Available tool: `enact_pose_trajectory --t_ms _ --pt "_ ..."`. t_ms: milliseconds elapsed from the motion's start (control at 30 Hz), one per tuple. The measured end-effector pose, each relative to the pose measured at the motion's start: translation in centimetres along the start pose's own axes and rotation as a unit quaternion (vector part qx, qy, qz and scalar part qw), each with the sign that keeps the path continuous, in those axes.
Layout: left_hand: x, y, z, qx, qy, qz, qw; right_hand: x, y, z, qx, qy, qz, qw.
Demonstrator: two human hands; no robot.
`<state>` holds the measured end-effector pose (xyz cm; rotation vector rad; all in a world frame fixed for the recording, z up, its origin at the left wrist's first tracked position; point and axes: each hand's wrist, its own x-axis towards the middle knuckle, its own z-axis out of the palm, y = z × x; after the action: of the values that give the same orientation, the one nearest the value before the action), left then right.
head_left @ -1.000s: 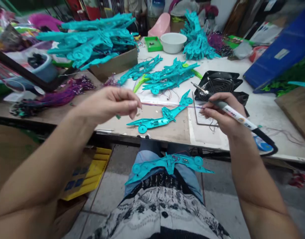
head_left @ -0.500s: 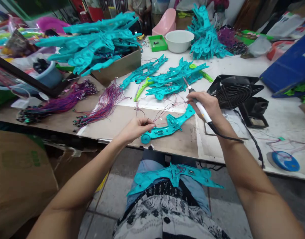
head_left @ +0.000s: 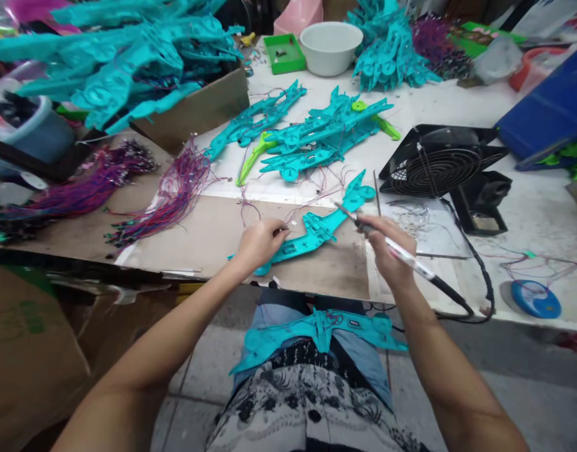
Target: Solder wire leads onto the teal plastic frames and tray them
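A curved turquoise plastic part [head_left: 300, 245] lies on the brown board at the table's front. My left hand [head_left: 261, 243] is closed in a pinch over its left end, with a thin red wire [head_left: 303, 206] running up to the fingertips; the exact grip is partly hidden. In my right hand [head_left: 392, 245] is a soldering iron [head_left: 405, 254], fingers wrapped round its white and black handle. Its tip points left, above the part's right half. A second turquoise part [head_left: 288, 333] with wires and a small switch rests across my lap.
More turquoise parts [head_left: 311, 141] lie behind, with lime-green pieces. Wire bundles [head_left: 175, 182] spread at left beside a loaded cardboard box [head_left: 208, 103]. A black fan [head_left: 429, 163], iron stand [head_left: 483, 201] and blue round tin [head_left: 535, 298] stand at right. The iron's cable [head_left: 481, 270] loops near the edge.
The soldering iron has come down and left, closer to the turquoise part. My left hand has shifted over the part's left end, which has turned slightly. The whole view has tilted lower.
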<state>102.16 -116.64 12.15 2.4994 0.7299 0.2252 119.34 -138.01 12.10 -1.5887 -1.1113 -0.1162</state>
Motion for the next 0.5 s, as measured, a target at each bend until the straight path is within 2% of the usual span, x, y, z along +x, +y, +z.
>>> enact_pose_trajectory --t_ms 33,100,167,200,267,333,400,500 --pt "-0.4 -0.4 -0.2 0.021 0.005 0.015 1.000 -1.3 -0.4 -0.6 0.007 0.031 0.024 0.999" --pt "-1.4 -1.1 -0.7 0.046 0.024 0.061 0.997 -3.4 -0.3 -1.8 -0.007 0.138 0.073 0.988" --pt "-2.4 -1.5 -1.6 0.086 0.074 0.119 0.986 -4.7 0.7 -3.3 -0.050 0.254 0.112 0.959" --pt "-2.8 -1.7 -2.2 0.121 0.109 0.147 0.976 -5.1 1.4 -4.2 -0.078 0.290 0.128 0.945" --pt "-3.4 -1.9 -3.5 0.199 0.172 0.191 0.946 -5.6 2.8 -5.7 -0.138 0.316 0.154 0.926" --pt "-3.5 -2.4 -4.4 0.230 0.199 0.218 0.927 -5.8 3.9 -6.8 -0.188 0.308 0.165 0.918" --pt "-3.3 -3.2 -4.3 0.180 0.187 0.232 0.937 -5.9 4.7 -7.3 -0.223 0.301 0.166 0.912" --pt "-3.3 -4.7 -2.2 0.056 0.152 0.216 0.963 -5.8 5.3 -7.2 -0.239 0.310 0.180 0.902"
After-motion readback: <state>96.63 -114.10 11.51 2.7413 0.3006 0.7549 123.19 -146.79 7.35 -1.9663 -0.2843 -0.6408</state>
